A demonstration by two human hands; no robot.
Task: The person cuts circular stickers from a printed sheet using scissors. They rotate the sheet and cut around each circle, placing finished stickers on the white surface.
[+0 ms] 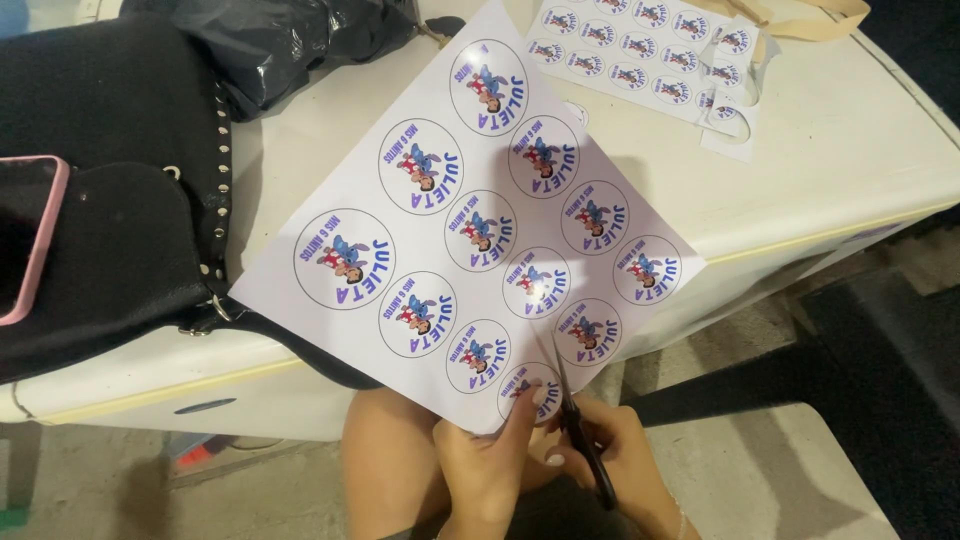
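Glossy sheet [470, 215]: left hand [490, 460] pinching bottom edge.
Scissors [575, 425]: right hand [625, 455] gripping, blades entering sheet; approx. all circles remaining uncut.

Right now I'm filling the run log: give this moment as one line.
left hand: pinches sticker sheet | right hand: works scissors at sheet's near edge | sheet rests on white table

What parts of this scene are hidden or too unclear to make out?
All in the head view:
- Scissors: handles hidden inside the right hand.
- Left hand: wrist cut off by the bottom edge.
- Sticker sheet: its lower corner is covered by the left thumb.
- Phone: cut off by the left edge, screen dark.
- Second sheet: top cut off; its pictures are too small to make out.
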